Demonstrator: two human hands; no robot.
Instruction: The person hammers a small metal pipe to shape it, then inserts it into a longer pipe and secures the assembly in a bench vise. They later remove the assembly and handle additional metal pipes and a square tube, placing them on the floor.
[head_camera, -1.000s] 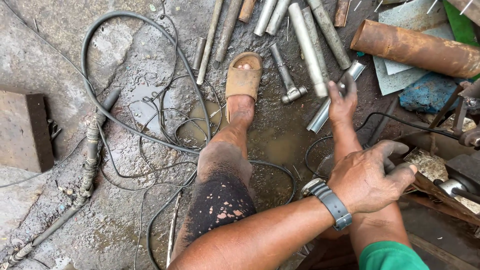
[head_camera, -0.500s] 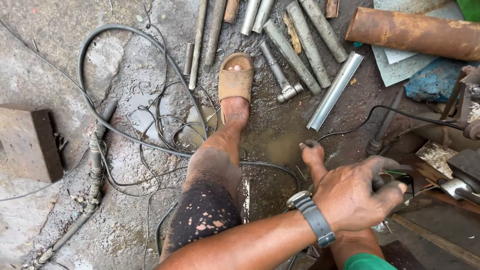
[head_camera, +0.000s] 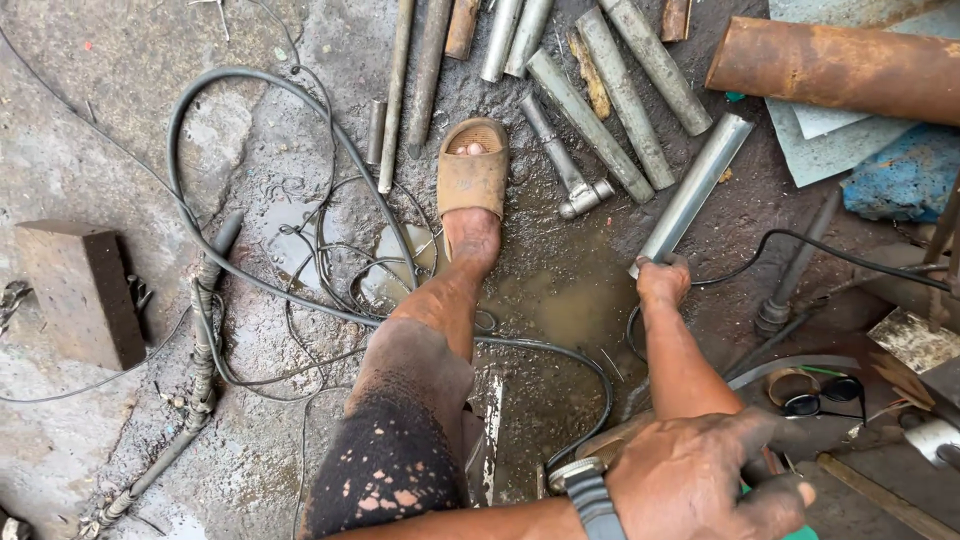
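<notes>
**Fingers clenched on the pipe end: slip and trip risks noted**

Fingers of your right hand (head_camera: 663, 283) are closed around the near end of the steel pipe (head_camera: 695, 185). The grip takes only the last stretch of it. The rest of the pipe runs up and away from the fingers, lying on the floor (head_camera: 90, 120) with its far end free.

Your left hand (head_camera: 705, 485) is clenched on a dark object (head_camera: 775, 440). I cannot tell what that object is, as your fingers cover most of it.

Findings, as judgement:

1. Grip. You hold the pipe at one end only, so its whole length hangs beyond the fingers. If you lift it, it is likely to lever downward and twist out of your hand.
2. Wet ground. The muddy puddle (head_camera: 560, 310) lies just to the left of the gripping fingers. A wet or muddy pipe end could slide through your palm.
3. Foot. Your sandalled foot (head_camera: 472, 180) sits beyond the puddle, to the left of the fingers, with the toes uncovered. A dropped or rolling pipe would reach it easily.
4. Cables. The black cable (head_camera: 300, 140) loops round your leg, and a thinner lead (head_camera: 850, 255) runs just right of the fingers. Dragging the pipe could snag either one.
5. Neighbours. The grey bars (head_camera: 600, 130) lie close to the left of the pipe's far half, and a swing would knock them.
</notes>
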